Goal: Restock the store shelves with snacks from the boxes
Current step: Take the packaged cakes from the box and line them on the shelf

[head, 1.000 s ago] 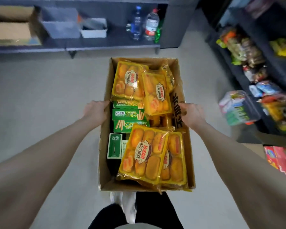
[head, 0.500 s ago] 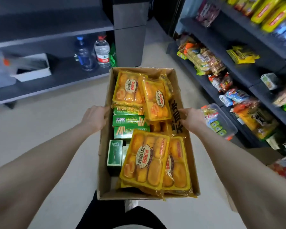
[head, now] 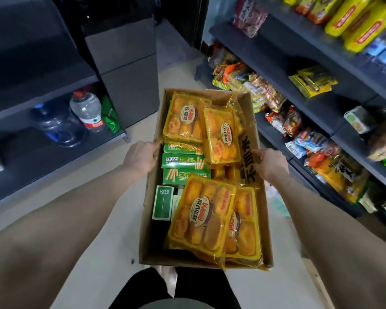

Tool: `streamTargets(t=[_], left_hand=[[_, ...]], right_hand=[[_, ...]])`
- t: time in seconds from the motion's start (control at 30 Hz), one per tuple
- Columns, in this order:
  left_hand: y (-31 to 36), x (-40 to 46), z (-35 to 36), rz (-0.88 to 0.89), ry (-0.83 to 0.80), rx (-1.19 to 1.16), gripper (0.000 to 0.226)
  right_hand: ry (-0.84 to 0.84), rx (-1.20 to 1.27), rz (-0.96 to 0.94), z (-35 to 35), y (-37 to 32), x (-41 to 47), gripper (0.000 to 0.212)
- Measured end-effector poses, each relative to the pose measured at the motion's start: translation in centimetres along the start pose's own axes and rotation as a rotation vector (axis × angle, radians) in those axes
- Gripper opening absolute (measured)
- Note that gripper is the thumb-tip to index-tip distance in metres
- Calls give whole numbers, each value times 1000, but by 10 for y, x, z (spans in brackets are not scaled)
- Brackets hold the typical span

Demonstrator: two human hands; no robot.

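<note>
I carry an open cardboard box (head: 264,210) in front of me, off the floor. My left hand (head: 140,157) grips its left wall and my right hand (head: 269,162) grips its right wall. Inside lie several yellow packs of small cakes (head: 203,217), with more of them at the far end (head: 184,119). Green biscuit-stick boxes (head: 183,161) are stacked along the left side, and a green carton (head: 163,202) stands below them. My fingertips are hidden under or behind the box walls.
Dark store shelves (head: 299,54) on the right hold many snack packs (head: 252,85) and yellow packets (head: 361,21) higher up. On the left a low dark shelf (head: 31,157) carries water bottles (head: 87,112). A grey cabinet (head: 125,70) stands ahead. Pale floor lies below.
The view has swung right and closer to the snack shelves, with the box carried along. Both hands keep the same hold on the box walls.
</note>
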State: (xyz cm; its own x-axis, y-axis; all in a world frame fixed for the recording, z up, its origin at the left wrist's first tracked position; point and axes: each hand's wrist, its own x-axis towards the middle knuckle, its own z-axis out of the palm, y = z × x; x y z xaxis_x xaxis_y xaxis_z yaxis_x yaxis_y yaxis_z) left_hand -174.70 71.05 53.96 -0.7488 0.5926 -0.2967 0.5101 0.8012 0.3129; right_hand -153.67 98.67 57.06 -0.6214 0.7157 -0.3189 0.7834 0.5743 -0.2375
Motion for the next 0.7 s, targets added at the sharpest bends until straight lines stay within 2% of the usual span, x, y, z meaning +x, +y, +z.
streamTargets(t=[0.33,0.7], left_hand=[[40,278,-46,6,-36,39,43],[65,543,-42,-28,-154,-62,38]], right_hand=[[-64,-66,-15,-46,-40,290,53],[-91,-193,-57,-60,-77,574,52]])
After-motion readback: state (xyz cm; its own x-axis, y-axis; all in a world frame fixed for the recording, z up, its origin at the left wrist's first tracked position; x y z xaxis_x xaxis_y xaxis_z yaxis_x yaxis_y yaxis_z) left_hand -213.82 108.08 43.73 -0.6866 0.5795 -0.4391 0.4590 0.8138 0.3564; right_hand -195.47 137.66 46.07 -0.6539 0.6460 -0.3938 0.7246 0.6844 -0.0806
